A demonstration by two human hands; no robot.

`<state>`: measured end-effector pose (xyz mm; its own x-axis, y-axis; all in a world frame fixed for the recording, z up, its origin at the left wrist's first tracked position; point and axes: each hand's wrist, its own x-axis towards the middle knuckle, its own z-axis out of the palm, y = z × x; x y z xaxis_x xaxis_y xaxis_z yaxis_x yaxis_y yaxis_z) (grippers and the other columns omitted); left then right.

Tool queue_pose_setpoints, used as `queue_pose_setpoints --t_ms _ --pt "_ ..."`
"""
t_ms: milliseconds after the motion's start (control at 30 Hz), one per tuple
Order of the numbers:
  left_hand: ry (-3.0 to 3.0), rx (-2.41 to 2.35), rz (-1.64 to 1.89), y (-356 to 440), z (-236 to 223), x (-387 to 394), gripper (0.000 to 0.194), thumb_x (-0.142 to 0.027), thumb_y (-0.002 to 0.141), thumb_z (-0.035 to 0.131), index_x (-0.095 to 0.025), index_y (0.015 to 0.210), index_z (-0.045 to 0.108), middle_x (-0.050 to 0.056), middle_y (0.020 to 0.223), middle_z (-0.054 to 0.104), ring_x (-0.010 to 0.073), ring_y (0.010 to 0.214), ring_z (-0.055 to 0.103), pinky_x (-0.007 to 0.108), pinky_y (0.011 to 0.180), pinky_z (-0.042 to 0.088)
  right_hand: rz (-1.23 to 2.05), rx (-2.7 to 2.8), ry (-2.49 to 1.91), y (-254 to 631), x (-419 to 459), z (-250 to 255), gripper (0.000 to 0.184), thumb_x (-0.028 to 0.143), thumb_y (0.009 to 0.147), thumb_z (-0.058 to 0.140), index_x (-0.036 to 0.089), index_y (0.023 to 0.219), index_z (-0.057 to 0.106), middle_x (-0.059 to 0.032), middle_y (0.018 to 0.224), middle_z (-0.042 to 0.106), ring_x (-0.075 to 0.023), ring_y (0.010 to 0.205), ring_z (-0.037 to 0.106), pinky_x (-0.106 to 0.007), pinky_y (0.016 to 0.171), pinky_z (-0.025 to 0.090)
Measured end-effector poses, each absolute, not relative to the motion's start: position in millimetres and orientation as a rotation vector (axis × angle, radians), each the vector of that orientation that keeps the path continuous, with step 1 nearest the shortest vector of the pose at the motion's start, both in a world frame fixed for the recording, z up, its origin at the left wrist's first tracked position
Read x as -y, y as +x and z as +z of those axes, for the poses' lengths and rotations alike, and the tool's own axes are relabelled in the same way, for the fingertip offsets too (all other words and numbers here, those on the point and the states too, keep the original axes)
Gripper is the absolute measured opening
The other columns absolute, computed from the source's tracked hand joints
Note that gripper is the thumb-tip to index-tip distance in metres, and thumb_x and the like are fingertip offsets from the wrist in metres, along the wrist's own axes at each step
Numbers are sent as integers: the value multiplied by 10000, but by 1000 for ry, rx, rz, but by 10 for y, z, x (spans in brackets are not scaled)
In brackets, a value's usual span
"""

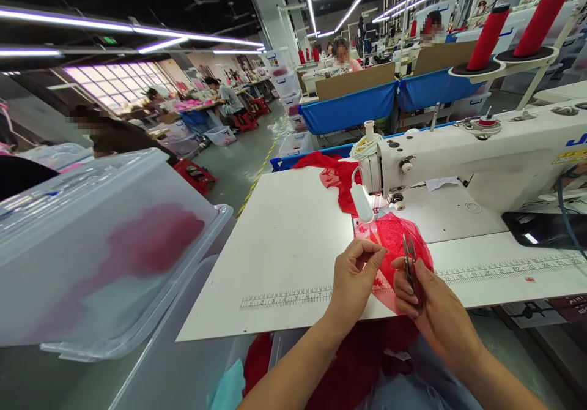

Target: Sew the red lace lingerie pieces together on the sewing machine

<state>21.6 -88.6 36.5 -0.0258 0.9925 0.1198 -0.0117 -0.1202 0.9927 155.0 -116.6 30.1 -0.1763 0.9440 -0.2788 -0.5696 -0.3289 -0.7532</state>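
My right hand (424, 297) is closed around a pair of thread snips (409, 251), whose two blades point up and stand slightly apart. To its left, my left hand (355, 278) has thumb and index finger pressed together; what they pinch, if anything, is too fine to make out. Behind both hands, red sheer lace fabric (397, 232) lies under the needle area of a white sewing machine (426, 153) and hangs over the table's front edge. A small white lamp (362, 202) beside the needle lights the fabric.
The white sewing table (275, 238) has a printed ruler along its front edge. More red fabric (343, 177) lies behind the needle. A dark phone-like object (541, 229) rests at right. Clear plastic bins (114, 245) stand at left. Red thread cones (488, 38) rise behind the machine; other people sit farther off.
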Motion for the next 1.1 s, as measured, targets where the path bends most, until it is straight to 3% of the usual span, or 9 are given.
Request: queue_pose_setpoints --t_ms 100,300,600,700,767,867,1000,1100 --pt "1344 -1162 1352 236 403 909 111 -254 845 654 -191 754 654 7 772 588 141 738 522 269 698 428 1833 563 -866 1504 1226 239 504 674 733 734 185 832 663 40 639 364 -87 571 260 -201 462 283" --pt "1565 -1197 1407 229 390 933 147 -182 866 610 -209 732 663 11 754 607 145 727 543 268 686 437 1871 680 -830 1480 1259 192 468 663 813 660 195 823 635 40 642 360 -92 572 237 -205 472 257" --pt "1705 -1183 1402 273 310 964 156 -150 867 593 -209 755 684 25 778 626 144 713 567 262 658 456 1533 692 -957 1287 1229 86 541 709 770 663 217 659 468 41 619 355 -107 554 293 -233 477 312" --pt "1670 -1191 1393 255 345 972 157 -175 868 598 -209 732 669 24 764 618 149 716 559 271 669 449 1414 770 -954 1379 1201 141 509 690 870 542 227 675 458 29 620 387 -122 548 334 -257 490 354" --pt "1603 -1206 1396 199 361 950 161 -218 867 613 -205 710 647 21 751 606 154 720 545 278 682 442 1229 961 -1019 1581 1148 188 452 643 942 440 240 754 516 7 660 461 -145 576 407 -286 533 403" --pt "1398 -1211 1396 53 357 870 177 -312 858 642 -200 723 628 17 763 601 153 728 542 281 695 441 704 1427 -1268 2054 973 181 389 594 963 406 259 922 599 -40 785 591 -200 701 547 -338 656 468" --pt "1127 -1115 1409 -167 339 729 287 -467 818 683 -196 770 603 18 790 616 129 658 535 259 606 414 -43 1850 -1618 2685 680 21 423 544 964 316 246 896 609 -118 828 641 -307 761 633 -409 591 475" --pt "1401 -1161 1270 -265 354 628 237 -414 844 655 -202 747 613 14 718 596 134 628 510 273 615 402 -348 2038 -1748 2955 567 -93 427 415 979 278 208 947 649 -179 859 656 -366 800 649 -460 605 497"
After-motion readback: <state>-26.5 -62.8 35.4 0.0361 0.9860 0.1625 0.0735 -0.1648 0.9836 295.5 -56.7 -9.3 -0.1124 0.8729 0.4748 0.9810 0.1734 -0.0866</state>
